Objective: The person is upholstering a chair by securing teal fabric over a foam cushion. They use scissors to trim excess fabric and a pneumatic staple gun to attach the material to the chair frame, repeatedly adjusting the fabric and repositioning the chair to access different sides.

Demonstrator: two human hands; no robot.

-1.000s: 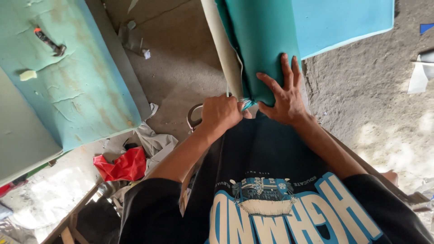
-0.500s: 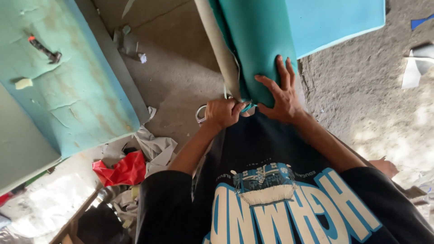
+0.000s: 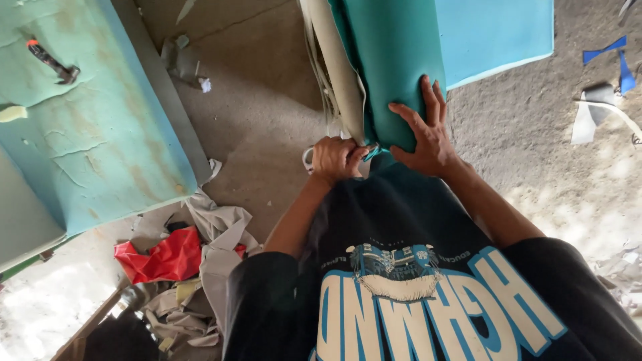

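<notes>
- As seen from the head camera, the left hand (image 3: 338,159) is fisted at the lower middle of the frame; its grip is closed tight on the edge of a teal cover (image 3: 394,67) and what looks like the ring of a pair of scissors (image 3: 309,159), mostly hidden.
- The right hand (image 3: 424,134) lies flat and spread on the cover, fingers pointing up the frame, holding nothing, only pressing.
- The cover wraps a foam pad (image 3: 334,60) whose long axis runs from the hands toward the top of the frame, its near end against the person's dark shirt (image 3: 401,220).
- By my judgement, the cover is largely pulled over; the near corner is yet unfinished.
- At upper left stands a worn teal foam block (image 3: 93,134) with a small tool (image 3: 50,61) on it.
- Red and grey scraps (image 3: 180,261) lie on the concrete floor (image 3: 261,120) at lower left.
</notes>
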